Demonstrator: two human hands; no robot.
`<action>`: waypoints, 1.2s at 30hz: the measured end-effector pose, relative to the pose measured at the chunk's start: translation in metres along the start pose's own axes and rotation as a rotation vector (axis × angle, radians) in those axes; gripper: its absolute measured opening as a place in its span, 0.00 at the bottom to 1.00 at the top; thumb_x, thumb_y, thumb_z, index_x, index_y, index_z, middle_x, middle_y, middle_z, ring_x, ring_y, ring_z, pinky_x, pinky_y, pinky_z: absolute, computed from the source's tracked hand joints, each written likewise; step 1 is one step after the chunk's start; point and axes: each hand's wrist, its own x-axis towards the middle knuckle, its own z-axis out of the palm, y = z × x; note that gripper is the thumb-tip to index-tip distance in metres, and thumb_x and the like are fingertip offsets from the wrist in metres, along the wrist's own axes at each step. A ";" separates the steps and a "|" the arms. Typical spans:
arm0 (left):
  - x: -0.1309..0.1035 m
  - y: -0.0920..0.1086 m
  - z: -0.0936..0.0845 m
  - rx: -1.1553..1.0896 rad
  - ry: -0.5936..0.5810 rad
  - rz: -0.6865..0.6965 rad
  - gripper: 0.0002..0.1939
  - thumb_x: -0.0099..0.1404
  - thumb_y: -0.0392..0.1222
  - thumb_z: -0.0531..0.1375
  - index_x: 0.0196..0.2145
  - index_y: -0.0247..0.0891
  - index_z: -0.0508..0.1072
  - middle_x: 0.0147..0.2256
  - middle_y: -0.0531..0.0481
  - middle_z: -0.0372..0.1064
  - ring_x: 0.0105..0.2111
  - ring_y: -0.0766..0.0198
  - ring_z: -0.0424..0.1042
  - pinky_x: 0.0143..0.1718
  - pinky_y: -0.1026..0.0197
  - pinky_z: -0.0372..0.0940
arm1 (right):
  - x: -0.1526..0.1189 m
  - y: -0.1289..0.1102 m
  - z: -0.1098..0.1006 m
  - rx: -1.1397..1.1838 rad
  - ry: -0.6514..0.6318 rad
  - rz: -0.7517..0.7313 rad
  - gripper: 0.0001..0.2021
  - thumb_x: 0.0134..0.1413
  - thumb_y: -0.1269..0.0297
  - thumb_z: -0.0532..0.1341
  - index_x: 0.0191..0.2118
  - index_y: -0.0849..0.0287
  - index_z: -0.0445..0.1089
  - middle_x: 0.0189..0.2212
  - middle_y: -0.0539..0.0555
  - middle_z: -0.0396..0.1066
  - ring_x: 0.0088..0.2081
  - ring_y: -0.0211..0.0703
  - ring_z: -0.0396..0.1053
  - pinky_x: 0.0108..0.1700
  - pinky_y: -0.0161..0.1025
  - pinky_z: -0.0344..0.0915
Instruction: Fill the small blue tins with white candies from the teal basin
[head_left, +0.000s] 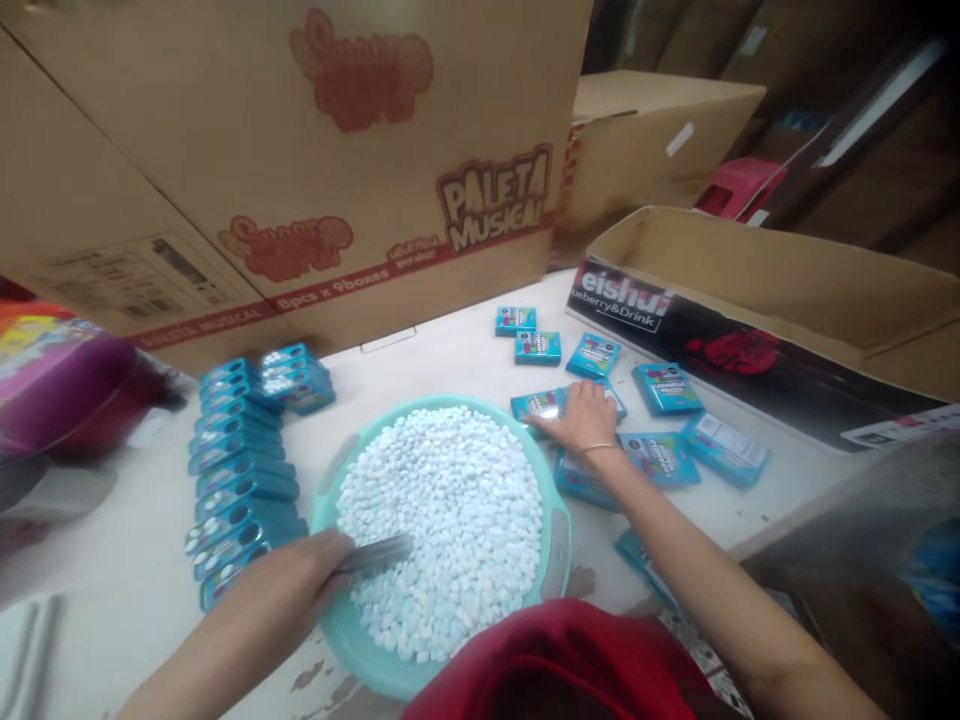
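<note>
Candies [450, 520], small and pale, are filling a round turquoise tub [352, 650] at the lower middle of the frame, where red cloth [562, 665] is overlapping its near edge. At lower left, the left hand [326, 560] is gripping a scoop [382, 552], whose far end is resting among the candies. Just left of the tub, a row [244, 478] of blue packs is standing on the pale counter [427, 370], dark round holes showing along it, and a short stack [300, 380] is sitting beside its far end. Right of center, the right hand [589, 415] is lying over a flat pack [534, 402], its thumb reaching outward; whether its fingers are gripping, I cannot tell. Loose packs [666, 388] are lying around that hand, some touching, others slightly apart. At the left edge, a purple object [67, 385] is appearing blurred. Beyond the loose packs, a black-fronted tray [690, 350] is occupying the right side. A large carton [225, 120] is filling the upper left, and a smaller box [667, 130] is standing at upper right, with something pink [742, 185] showing nearby.
</note>
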 end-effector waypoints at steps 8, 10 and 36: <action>0.048 0.071 0.053 -0.242 -0.014 -0.065 0.16 0.71 0.44 0.45 0.47 0.39 0.68 0.47 0.40 0.72 0.47 0.50 0.72 0.49 0.50 0.64 | -0.016 -0.021 0.001 0.070 -0.077 -0.222 0.30 0.61 0.48 0.58 0.59 0.67 0.61 0.51 0.68 0.64 0.50 0.60 0.64 0.48 0.49 0.61; 0.047 0.071 0.054 -0.316 0.007 -0.062 0.16 0.71 0.46 0.47 0.49 0.39 0.68 0.49 0.41 0.72 0.48 0.50 0.71 0.51 0.50 0.63 | -0.019 -0.026 0.002 0.093 -0.098 -0.280 0.26 0.63 0.55 0.56 0.61 0.66 0.59 0.52 0.69 0.63 0.50 0.59 0.65 0.46 0.47 0.62; 0.045 0.051 0.060 -0.342 0.054 -0.038 0.15 0.70 0.53 0.48 0.44 0.43 0.66 0.41 0.46 0.74 0.42 0.50 0.73 0.43 0.52 0.62 | 0.053 0.088 0.001 0.472 -0.256 -0.301 0.44 0.31 0.54 0.74 0.59 0.65 0.65 0.60 0.71 0.60 0.63 0.74 0.54 0.63 0.66 0.50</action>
